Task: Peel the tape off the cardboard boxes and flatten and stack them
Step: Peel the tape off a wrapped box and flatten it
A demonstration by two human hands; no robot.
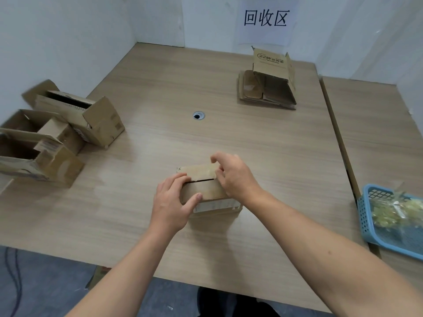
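Gripping small box (207, 193) on bench (160, 92) with left hand (170, 205) fingers. Curling right hand (237, 178) fingers onto its top; hold unclear.

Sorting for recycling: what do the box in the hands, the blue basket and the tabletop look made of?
Small box: matte brown cardboard, flap seam showing. Blue basket: likely moulded plastic, given its lattice wall. Table: pale wood-grain surface, perhaps laminate or veneer.

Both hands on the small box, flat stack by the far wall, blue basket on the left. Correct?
No. Head view: the blue basket sits on the right. Left hand and right hand are on the small box; flat stack by the far wall.
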